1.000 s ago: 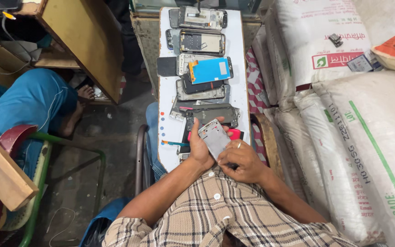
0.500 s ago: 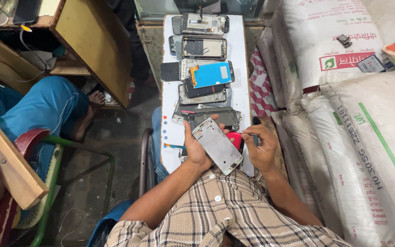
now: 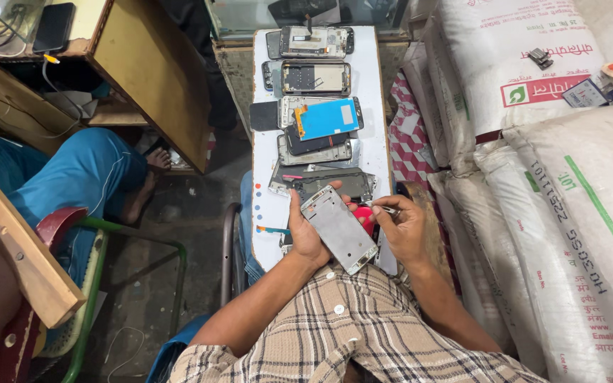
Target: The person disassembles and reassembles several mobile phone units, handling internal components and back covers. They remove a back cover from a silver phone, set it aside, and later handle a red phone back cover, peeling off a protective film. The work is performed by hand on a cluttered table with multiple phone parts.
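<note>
My left hand [image 3: 305,232] grips a silver phone frame [image 3: 340,230], tilted over the near end of a narrow white board [image 3: 374,145]. My right hand [image 3: 404,228] sits just right of the frame and pinches a small metal tool [image 3: 386,209] between thumb and fingers. A red object [image 3: 364,217] shows between the frame and my right hand. On the board beyond lie several opened phones and frames, one with a blue panel [image 3: 328,118].
Large white woven sacks [image 3: 562,206] stack along the right. A wooden counter [image 3: 152,67] stands at upper left. Another person's blue-clad leg [image 3: 72,177] rests left, beside a green-framed chair [image 3: 90,284]. A dark phone [image 3: 54,27] lies on the counter top.
My right hand has come off the phone frame and moved to its right, now holding the small tool. The frame has tilted flatter in my left hand.
</note>
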